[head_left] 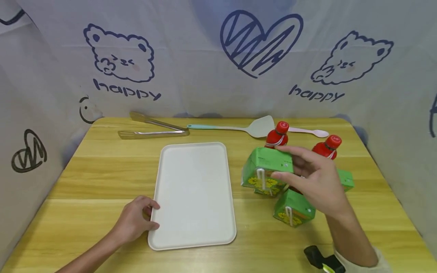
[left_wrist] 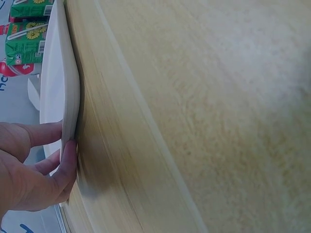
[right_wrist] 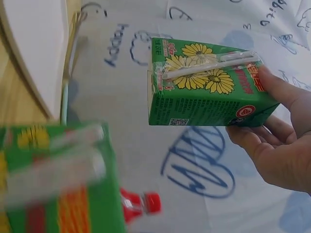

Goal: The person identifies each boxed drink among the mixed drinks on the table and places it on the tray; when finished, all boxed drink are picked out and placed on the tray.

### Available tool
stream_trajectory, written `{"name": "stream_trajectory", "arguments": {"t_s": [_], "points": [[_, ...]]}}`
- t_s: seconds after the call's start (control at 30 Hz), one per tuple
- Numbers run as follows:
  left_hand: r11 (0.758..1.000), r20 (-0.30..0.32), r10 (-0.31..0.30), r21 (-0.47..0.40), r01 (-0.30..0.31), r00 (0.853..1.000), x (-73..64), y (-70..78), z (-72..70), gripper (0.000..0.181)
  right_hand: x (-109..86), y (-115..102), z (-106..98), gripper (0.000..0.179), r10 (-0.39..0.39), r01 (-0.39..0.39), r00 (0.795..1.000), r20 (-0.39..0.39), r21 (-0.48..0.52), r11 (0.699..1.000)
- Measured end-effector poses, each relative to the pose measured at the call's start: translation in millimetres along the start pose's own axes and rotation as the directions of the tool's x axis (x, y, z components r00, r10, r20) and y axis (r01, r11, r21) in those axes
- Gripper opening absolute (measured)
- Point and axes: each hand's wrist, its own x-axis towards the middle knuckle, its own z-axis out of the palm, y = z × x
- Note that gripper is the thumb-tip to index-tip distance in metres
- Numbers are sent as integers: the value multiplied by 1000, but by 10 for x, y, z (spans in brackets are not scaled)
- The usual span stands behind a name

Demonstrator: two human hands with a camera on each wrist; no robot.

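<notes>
My left hand point(head_left: 134, 220) pinches the left rim of a white rectangular tray point(head_left: 192, 193) between thumb and fingers; the left wrist view shows the grip at the rim. The tray lies on the wooden table with nothing on it. My right hand point(head_left: 317, 180) holds a green drink carton point(right_wrist: 209, 87) by one end, raised above the table to the right of the tray. Yellow flowers and a wrapped white straw show on its side. Below and beside this hand stand more green cartons point(head_left: 294, 208), partly hidden by the hand and the held one.
Two red-capped bottles point(head_left: 328, 147) stand behind the cartons. Along the table's back edge lie metal tongs point(head_left: 153, 132), a spatula point(head_left: 261, 127) with a mint handle, and a pink spoon point(head_left: 319, 132). White cloth with drawings point(head_left: 205, 76) encloses the back and sides.
</notes>
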Motion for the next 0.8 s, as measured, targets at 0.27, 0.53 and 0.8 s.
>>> {"name": "stream_trajectory", "arguments": {"t_s": [0.27,0.53,0.8], "points": [[1000,-1,16,17,-16,1000,11,-2,12,42,160,74,472,52,113,-114,993,46,33,993],[1000,0,18,4,-18,1000,-1,3,5,40,389,224,976,50,132,-143,986,106,107,984],[1000,-3,-2,5,2,1000,5,22,12,41,643,586,1454,47,172,-175,978,117,15,984]]}}
